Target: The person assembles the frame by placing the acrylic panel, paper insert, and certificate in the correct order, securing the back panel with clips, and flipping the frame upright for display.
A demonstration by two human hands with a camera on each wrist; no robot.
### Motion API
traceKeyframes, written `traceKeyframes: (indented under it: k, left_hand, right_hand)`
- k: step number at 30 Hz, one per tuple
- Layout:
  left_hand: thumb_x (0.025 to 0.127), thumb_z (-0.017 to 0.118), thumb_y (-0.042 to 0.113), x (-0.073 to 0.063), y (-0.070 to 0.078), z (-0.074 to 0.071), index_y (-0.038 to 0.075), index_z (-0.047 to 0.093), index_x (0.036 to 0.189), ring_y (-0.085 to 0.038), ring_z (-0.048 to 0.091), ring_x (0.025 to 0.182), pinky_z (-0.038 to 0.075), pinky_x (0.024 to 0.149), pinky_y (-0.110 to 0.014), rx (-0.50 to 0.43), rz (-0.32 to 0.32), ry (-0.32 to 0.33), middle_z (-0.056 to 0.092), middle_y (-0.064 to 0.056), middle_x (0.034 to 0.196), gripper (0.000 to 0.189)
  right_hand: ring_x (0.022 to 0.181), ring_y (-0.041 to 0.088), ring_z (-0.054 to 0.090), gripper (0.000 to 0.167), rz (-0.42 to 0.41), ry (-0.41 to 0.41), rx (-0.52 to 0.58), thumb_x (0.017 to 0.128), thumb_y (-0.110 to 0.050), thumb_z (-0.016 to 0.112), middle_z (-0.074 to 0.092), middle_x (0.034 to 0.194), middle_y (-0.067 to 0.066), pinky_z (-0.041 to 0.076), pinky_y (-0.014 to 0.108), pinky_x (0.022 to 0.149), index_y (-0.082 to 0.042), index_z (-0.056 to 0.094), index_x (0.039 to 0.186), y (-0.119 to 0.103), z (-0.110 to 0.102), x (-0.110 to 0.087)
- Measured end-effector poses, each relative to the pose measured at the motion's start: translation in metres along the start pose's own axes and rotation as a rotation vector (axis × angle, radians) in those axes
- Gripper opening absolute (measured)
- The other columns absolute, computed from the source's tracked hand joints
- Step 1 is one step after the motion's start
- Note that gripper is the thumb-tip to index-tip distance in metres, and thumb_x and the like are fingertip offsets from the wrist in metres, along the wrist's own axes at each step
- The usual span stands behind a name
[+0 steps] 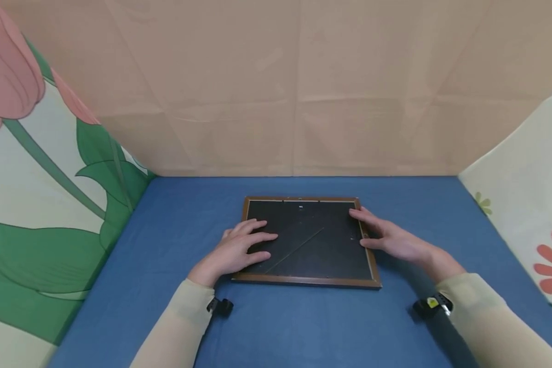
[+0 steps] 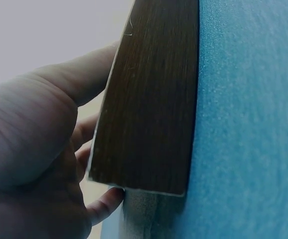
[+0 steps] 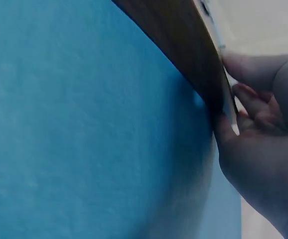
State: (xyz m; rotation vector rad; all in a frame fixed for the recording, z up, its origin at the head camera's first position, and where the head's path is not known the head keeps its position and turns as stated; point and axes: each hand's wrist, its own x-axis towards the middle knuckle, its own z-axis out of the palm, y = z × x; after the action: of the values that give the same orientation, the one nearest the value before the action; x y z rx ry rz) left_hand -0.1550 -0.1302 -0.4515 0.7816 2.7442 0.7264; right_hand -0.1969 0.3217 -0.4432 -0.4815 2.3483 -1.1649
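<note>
A picture frame (image 1: 303, 280) with a brown wooden border lies flat, its black backing board facing up. Across the backing runs a thin diagonal line, and small tabs show along the far edge. My left hand (image 1: 236, 250) rests over the frame's left side, fingers spread on the backing; the left wrist view shows its thumb (image 2: 84, 72) along the upper edge. At the right border, my right hand (image 1: 395, 241) touches the frame with thumb and fingers extended. In the right wrist view, the thumb (image 3: 256, 69) lies at the upper edge and another finger sits against the side.
A blue cloth (image 1: 303, 327) covers the table under the frame. Behind it stands a beige backdrop (image 1: 294, 102). Floral cloths flank the table at left (image 1: 50, 179) and right (image 1: 524, 204). Each wrist wears a small black camera.
</note>
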Motion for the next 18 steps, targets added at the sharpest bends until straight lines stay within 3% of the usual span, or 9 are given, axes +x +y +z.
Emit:
traceKeyframes:
  k: [4, 8, 12, 18]
  left_hand:
    - [0.109, 0.070, 0.048, 0.001, -0.001, 0.001, 0.036, 0.061, 0.159, -0.035, 0.016, 0.168, 0.022, 0.122, -0.073, -0.003, 0.002, 0.007, 0.032, -0.002, 0.179, 0.052]
    - [0.109, 0.069, 0.048, 0.001, -0.004, 0.001, 0.037, 0.061, 0.159, -0.035, 0.017, 0.168, 0.023, 0.122, -0.073, -0.002, 0.001, 0.011, 0.033, -0.002, 0.179, 0.052]
    - [0.110, 0.068, 0.050, 0.003, -0.006, 0.003, 0.037, 0.061, 0.160, -0.035, 0.017, 0.168, 0.024, 0.121, -0.073, 0.008, 0.007, 0.008, 0.033, -0.002, 0.179, 0.052]
    - [0.110, 0.067, 0.050, 0.004, -0.005, 0.004, 0.037, 0.060, 0.160, -0.034, 0.016, 0.168, 0.024, 0.122, -0.073, 0.008, 0.002, 0.005, 0.032, -0.001, 0.179, 0.052]
  right_hand:
    - [0.167, 0.047, 0.009, 0.070, -0.008, 0.036, 0.024, 0.115, -0.026, 0.064, 0.006, 0.185, 0.009, 0.029, 0.073, 0.123, -0.024, 0.031, 0.176, -0.001, -0.010, 0.005]
    - [0.162, 0.049, 0.028, 0.063, -0.071, 0.143, -0.075, 0.116, -0.024, 0.062, 0.031, 0.179, 0.014, 0.031, 0.071, 0.123, -0.015, 0.037, 0.174, -0.010, -0.013, 0.018]
    - [0.155, 0.047, 0.040, 0.061, -0.130, 0.219, -0.184, 0.116, -0.023, 0.062, 0.043, 0.172, 0.017, 0.035, 0.069, 0.121, -0.013, 0.040, 0.172, -0.019, -0.011, 0.038]
    - [0.140, 0.042, 0.056, 0.060, -0.190, 0.209, -0.258, 0.115, -0.026, 0.063, 0.054, 0.154, 0.021, 0.047, 0.064, 0.111, -0.010, 0.044, 0.170, -0.027, -0.005, 0.072]
